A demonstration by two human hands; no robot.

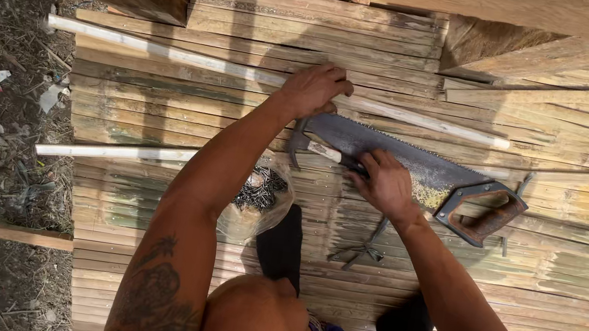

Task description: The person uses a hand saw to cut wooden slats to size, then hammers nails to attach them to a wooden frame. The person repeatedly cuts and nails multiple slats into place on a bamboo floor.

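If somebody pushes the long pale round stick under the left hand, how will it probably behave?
The long pale round stick looks straight and thin, so it is probably stiff and light. Being round, it may roll across the slatted bamboo floor, though the left hand pressing on it likely stops that.

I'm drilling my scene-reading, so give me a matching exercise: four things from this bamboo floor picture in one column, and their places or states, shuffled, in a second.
Things:
1. left hand
2. right hand
3. handsaw
4. bag of nails

Places or states:
A. lies flat, its handle toward the picture's right
B. presses on the long pale stick
C. grips the hammer
D. sits beside the left forearm

Pairs: 1-B, 2-C, 3-A, 4-D
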